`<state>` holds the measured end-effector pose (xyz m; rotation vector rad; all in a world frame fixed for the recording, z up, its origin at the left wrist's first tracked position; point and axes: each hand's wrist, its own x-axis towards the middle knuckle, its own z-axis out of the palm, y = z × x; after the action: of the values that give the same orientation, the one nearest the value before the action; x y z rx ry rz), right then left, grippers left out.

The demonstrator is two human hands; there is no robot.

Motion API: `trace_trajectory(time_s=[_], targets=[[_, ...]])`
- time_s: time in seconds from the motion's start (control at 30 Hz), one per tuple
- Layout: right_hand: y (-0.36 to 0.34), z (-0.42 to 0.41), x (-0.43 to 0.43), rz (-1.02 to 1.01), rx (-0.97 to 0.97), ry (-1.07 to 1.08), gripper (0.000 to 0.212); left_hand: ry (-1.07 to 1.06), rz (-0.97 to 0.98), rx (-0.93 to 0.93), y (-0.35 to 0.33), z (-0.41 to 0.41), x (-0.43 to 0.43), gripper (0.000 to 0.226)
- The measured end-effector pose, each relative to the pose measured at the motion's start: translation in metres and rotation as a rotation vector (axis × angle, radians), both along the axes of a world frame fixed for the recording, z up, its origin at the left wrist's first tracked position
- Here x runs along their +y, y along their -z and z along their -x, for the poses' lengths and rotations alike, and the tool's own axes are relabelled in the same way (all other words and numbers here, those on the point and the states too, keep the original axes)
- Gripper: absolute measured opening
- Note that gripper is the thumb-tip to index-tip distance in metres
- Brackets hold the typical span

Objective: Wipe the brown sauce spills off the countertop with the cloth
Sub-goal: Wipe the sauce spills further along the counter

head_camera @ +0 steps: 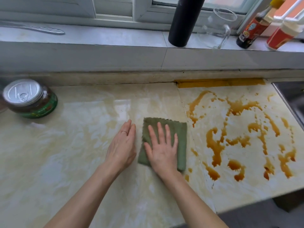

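The green cloth [180, 129] lies folded flat near the middle of the countertop [74, 145], about midway between its back and front edges. Its right edge runs close along a seam in the surface. The right hand [162, 150] presses on it with the palm down and the fingers straight and spread. The left hand [122, 145] is just beside the cloth's left edge, fingers straight and close together, with a thin ring [124, 132] on one finger. It holds nothing, and whether it touches the surface cannot be told.

The brown sauce spills [215, 145] start just right of the seam, with a few small drops near the cloth's right edge. Streaks and pools spread from there toward the right edge, where the sink [292, 94] begins, and down toward the front edge. A yellow strip [220, 83] lines the back edge above them.

Left of the hands the countertop stretches bare to a jar [31, 99] with a metal lid near the back left corner.

Behind the back edge, on the raised sill [98, 35], lie a metal utensil [41, 28] at the left and, toward the right, a black cylinder [182, 22], a clear glass jug [218, 27], a dark sauce bottle [253, 28] and a red bottle [283, 33].
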<state>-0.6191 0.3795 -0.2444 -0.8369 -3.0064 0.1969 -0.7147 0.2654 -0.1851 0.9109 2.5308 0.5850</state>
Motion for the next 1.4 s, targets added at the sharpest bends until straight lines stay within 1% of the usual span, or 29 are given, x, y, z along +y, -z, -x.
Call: trace_trajectory(time_s=[0.07, 0.13, 0.17, 0.2, 0.27, 0.33, 0.37, 0.4, 0.47, 0.53, 0.6, 0.63, 0.7, 0.8, 0.83, 0.87, 0.93, 1.0, 1.03, 1.07, 1.17, 1.23, 1.27, 1.33, 1.4], targets=[[0.002, -0.01, -0.023, -0.003, -0.003, -0.148, 0.059, -0.006, 0.005, -0.03, 0.002, -0.005, -0.002, 0.065], [-0.002, -0.022, -0.016, 0.01, -0.018, -0.25, 0.058, -0.013, 0.0, -0.035, 0.003, -0.009, -0.004, 0.065], [-0.002, -0.025, -0.006, 0.011, -0.027, -0.265, 0.058, -0.014, -0.007, -0.034, 0.003, -0.01, -0.005, 0.065], [-0.001, -0.027, 0.005, 0.015, -0.047, -0.245, 0.058, -0.017, -0.013, -0.034, 0.002, -0.011, -0.008, 0.064], [0.001, -0.027, 0.021, 0.026, -0.053, -0.092, 0.06, -0.028, -0.018, -0.024, 0.0, -0.01, -0.015, 0.065], [0.002, -0.024, 0.009, 0.004, -0.017, 0.05, 0.06, -0.037, -0.009, -0.007, -0.001, -0.009, -0.024, 0.066], [0.001, -0.023, -0.008, -0.001, 0.007, 0.064, 0.06, -0.029, -0.001, -0.003, 0.0, -0.008, -0.028, 0.066], [0.001, -0.024, -0.027, 0.013, 0.021, 0.027, 0.059, -0.022, 0.007, -0.004, 0.002, -0.008, -0.031, 0.065], [0.003, -0.034, -0.059, 0.013, 0.024, -0.133, 0.058, -0.015, 0.029, -0.022, 0.006, -0.009, -0.034, 0.063], [-0.001, -0.046, -0.058, 0.023, 0.001, -0.259, 0.056, -0.004, 0.05, -0.015, 0.009, -0.01, -0.036, 0.063], [0.0, -0.055, -0.037, 0.015, 0.0, -0.298, 0.055, 0.014, 0.05, -0.008, 0.01, -0.01, -0.037, 0.064], [0.0, -0.059, -0.026, 0.013, -0.012, -0.269, 0.054, 0.017, 0.046, -0.015, 0.009, -0.01, -0.039, 0.065], [0.0, -0.062, -0.007, 0.027, -0.022, -0.117, 0.055, 0.004, 0.033, -0.041, 0.006, -0.01, -0.04, 0.062], [0.002, -0.06, -0.027, 0.004, 0.013, 0.086, 0.055, 0.031, 0.057, -0.026, 0.005, -0.01, -0.042, 0.063], [0.002, -0.058, -0.042, 0.008, 0.026, 0.091, 0.056, 0.048, 0.069, -0.011, 0.006, -0.01, -0.042, 0.064], [0.002, -0.061, -0.058, 0.012, 0.033, 0.044, 0.056, 0.062, 0.082, 0.0, 0.008, -0.011, -0.041, 0.066], [0.001, -0.076, -0.074, 0.012, 0.01, -0.141, 0.055, 0.066, 0.098, 0.015, 0.008, -0.012, -0.041, 0.067], [0.0, -0.093, -0.058, 0.013, -0.009, -0.278, 0.053, 0.067, 0.099, 0.017, 0.007, -0.011, -0.041, 0.067], [0.0, -0.101, -0.045, 0.005, -0.014, -0.29, 0.053, 0.068, 0.095, 0.003, 0.006, -0.011, -0.042, 0.067], [0.0, -0.106, -0.033, 0.004, -0.017, -0.25, 0.053, 0.063, 0.09, -0.014, 0.005, -0.011, -0.042, 0.066], [-0.002, -0.109, -0.023, 0.014, -0.017, -0.016, 0.054, 0.029, 0.067, -0.042, 0.003, -0.012, -0.04, 0.063], [-0.002, -0.107, -0.043, 0.011, -0.016, 0.009, 0.056, 0.012, 0.055, -0.043, 0.002, -0.016, -0.036, 0.061], [-0.001, -0.109, -0.054, 0.009, -0.007, -0.042, 0.057, 0.012, 0.054, -0.041, 0.002, -0.018, -0.035, 0.062], [0.0, -0.124, -0.06, 0.002, -0.006, -0.219, 0.057, 0.018, 0.031, -0.029, 0.001, -0.028, -0.029, 0.065], [0.0, -0.138, -0.043, 0.01, -0.001, -0.343, 0.055, 0.019, 0.0, -0.017, -0.002, -0.039, -0.023, 0.068]])
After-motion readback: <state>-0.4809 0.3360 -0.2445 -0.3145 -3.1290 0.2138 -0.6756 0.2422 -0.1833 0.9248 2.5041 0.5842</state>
